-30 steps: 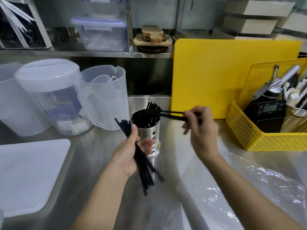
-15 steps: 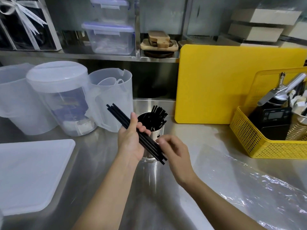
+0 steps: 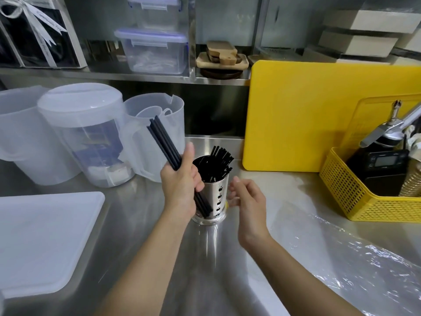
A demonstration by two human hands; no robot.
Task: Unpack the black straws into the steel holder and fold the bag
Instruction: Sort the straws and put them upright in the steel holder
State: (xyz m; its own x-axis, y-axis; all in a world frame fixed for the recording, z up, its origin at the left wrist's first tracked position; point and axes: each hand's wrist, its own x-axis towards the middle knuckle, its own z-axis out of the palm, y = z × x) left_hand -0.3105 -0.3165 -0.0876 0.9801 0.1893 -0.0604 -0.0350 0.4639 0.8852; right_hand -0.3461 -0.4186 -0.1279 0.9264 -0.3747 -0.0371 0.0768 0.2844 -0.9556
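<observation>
Right hand (image 3: 247, 201) withdrawn from black straws (image 3: 163, 140), fingers spread, empty, at 3 o'clock of steel holder (image 3: 219, 197); straws gripped in left hand (image 3: 180, 185), best uprighted before being lowered in.

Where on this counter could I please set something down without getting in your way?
Bare counter lies between the white board and the left hand, and before the yellow cutting board, between steel holder and yellow basket. Crowded: pitchers back left; the plastic bag covers the right.
</observation>
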